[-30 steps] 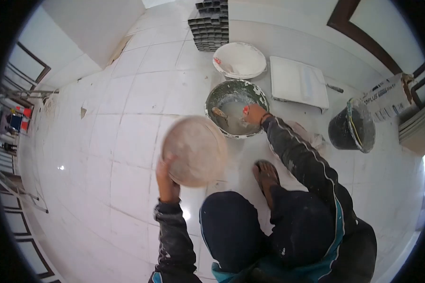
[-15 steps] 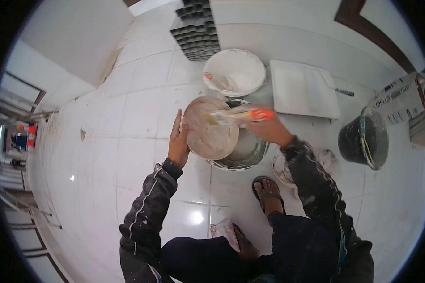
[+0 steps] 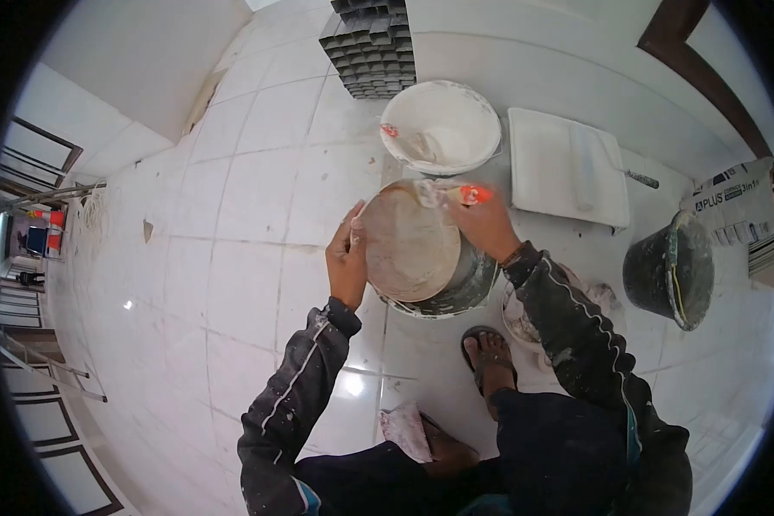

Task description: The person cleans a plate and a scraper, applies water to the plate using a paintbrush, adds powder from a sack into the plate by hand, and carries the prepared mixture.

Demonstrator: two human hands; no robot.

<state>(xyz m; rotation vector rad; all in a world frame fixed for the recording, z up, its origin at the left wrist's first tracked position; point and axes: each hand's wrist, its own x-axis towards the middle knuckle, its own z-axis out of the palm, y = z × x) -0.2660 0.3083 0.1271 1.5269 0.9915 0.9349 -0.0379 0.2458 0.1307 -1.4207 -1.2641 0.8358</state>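
Note:
My left hand grips the left rim of a round tan container with smeared residue on its face. I cannot tell whether that face is its inside or its underside. In my right hand is a paintbrush with an orange-red handle, its whitish bristle end at the container's upper edge. Beneath the container stands a dark bucket with greyish liquid and a splattered rim, partly hidden by the container.
A white basin holding a brush stands behind. Beside it lie a white paint tray and a roller. Further right are a black bucket and a printed sack. Stacked grey profiles stand against the wall.
The brush has moved from the container's middle to its upper edge. The view has shifted slightly, and the container sits tilted a little differently, still in my left hand.

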